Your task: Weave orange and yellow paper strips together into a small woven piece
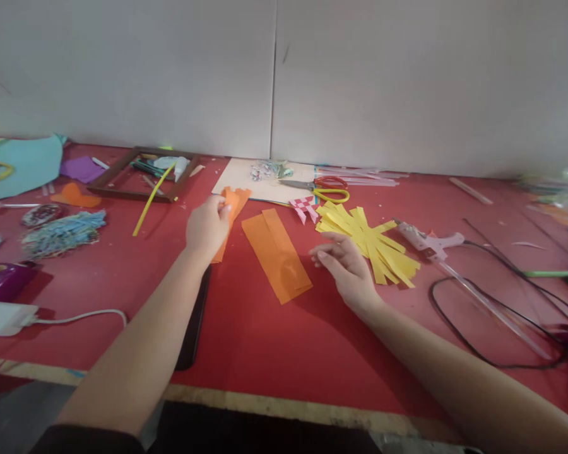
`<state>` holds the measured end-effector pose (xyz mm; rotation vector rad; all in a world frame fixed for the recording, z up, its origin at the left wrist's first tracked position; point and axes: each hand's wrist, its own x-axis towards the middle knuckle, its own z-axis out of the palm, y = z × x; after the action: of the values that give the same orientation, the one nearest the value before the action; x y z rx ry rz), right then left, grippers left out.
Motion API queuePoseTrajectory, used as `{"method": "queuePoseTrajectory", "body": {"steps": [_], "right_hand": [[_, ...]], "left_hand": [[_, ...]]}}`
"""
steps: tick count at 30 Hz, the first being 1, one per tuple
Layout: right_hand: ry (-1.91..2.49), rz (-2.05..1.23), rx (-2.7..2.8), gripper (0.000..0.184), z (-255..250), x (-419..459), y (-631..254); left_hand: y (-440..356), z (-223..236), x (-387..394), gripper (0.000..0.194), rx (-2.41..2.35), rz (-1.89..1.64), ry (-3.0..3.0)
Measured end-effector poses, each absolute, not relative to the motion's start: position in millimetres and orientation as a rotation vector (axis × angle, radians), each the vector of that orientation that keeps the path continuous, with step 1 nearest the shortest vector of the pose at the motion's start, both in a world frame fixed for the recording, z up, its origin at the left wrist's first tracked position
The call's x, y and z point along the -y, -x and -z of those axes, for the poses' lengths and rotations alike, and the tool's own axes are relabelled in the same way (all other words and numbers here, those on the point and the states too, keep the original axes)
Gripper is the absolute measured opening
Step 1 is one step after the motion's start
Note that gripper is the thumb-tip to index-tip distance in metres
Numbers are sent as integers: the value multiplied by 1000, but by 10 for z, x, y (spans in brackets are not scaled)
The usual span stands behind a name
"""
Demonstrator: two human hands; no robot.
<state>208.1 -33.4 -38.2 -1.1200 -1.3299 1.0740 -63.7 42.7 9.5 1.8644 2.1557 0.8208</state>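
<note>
Orange paper strips in an uneven, overlapping bundle (237, 203) are pinched in the left hand (207, 225). Just rightward lies a flat, layered orange paper rectangle (276, 255), long axis slanting toward near right, its near end closer to the loosely curled, unladen right hand (344, 270).

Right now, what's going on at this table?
The person's left hand holds orange paper strips. The right hand, loosely curled, shows nothing in its grip, near crossed yellow paper strips. Layered orange paper lies between the hands. Scissors lie farther back; a glue gun lies off to the right.
</note>
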Motion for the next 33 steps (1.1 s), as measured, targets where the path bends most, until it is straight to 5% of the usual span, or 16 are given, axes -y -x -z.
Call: {"method": "queuePoseTrajectory", "body": {"steps": [4,12,20,33], "right_hand": [[1240,-865,1677,22,352,398,-2061],[1287,-745,1829,22,348,419,-2074],[1305,-755,1810,23,380,410,-2078],[1308,-599,2005,23,311,410,-2057]], "left_hand": [[701,-51,-437,32,-2335,-629,-1882],[589,-88,-387,42,-2000,-1243,-2094],[729,12,-436,44,-2377,-294,-1852],[550,-60,-328,39,-2519,-369,-2057]]}}
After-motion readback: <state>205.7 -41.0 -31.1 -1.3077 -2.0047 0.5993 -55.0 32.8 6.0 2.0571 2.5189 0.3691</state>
